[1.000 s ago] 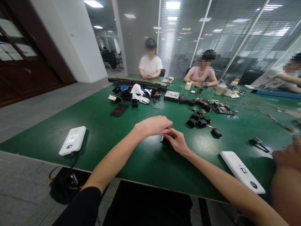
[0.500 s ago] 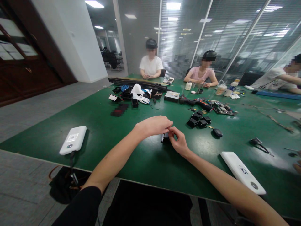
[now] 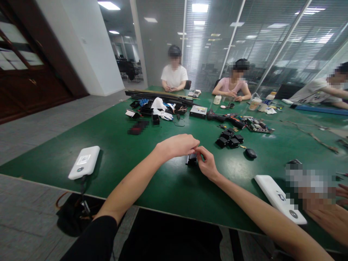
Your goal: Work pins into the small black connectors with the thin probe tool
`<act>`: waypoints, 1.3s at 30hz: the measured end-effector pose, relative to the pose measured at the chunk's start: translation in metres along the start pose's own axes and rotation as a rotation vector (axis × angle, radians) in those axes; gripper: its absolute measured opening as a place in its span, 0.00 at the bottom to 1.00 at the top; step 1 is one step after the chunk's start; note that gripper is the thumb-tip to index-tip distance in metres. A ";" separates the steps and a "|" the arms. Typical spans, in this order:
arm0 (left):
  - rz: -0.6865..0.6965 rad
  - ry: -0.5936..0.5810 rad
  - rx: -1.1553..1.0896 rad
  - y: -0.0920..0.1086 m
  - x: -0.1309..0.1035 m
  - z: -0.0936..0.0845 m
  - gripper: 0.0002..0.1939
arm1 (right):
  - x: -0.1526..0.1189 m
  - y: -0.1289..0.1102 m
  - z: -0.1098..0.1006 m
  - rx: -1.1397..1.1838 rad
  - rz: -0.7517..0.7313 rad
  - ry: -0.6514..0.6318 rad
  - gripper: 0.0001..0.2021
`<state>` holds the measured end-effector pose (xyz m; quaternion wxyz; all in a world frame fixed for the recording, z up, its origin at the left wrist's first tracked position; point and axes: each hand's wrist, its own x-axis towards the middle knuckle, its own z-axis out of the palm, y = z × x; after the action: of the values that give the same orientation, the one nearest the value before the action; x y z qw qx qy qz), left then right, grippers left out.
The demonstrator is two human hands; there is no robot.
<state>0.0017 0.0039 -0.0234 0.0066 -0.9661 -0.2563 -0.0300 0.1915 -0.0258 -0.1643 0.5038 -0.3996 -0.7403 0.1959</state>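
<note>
A small black box (image 3: 192,159) with a pale strip on its left side is just over or on the green tabletop, partly covered by my hands. My left hand (image 3: 183,144) bends over it from above, closed, with its fingertips mostly hidden behind the knuckles. Close at its right, my right hand (image 3: 207,163) is closed in a pinch, thumb and forefinger meeting near the left fingertips at the box's upper right. Whatever is between the right fingertips is too small to make out.
Several black boxes (image 3: 230,138) are piled beyond my right hand, near a black mouse-like object (image 3: 250,153). White power banks lie left (image 3: 85,162) and right (image 3: 280,197). A co-worker's hand (image 3: 318,195) reaches in at right. Gloves (image 3: 163,108) and a power drill (image 3: 217,116) lie farther back.
A co-worker's hand has come in from the right, near the right power bank and the small black item there. My hands have hardly moved.
</note>
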 end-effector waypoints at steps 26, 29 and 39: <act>-0.032 -0.021 -0.039 0.001 0.001 -0.001 0.09 | 0.001 -0.003 0.002 -0.003 0.042 -0.083 0.09; -0.052 -0.022 -0.034 0.002 0.000 -0.003 0.09 | 0.001 -0.002 0.003 -0.007 0.052 -0.069 0.10; -0.065 0.001 -0.044 0.000 -0.004 -0.010 0.09 | -0.001 -0.007 0.002 -0.003 0.029 -0.108 0.08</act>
<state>-0.0027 0.0014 -0.0135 -0.0157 -0.9572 -0.2868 -0.0362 0.1867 -0.0304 -0.1609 0.4597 -0.3999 -0.7608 0.2236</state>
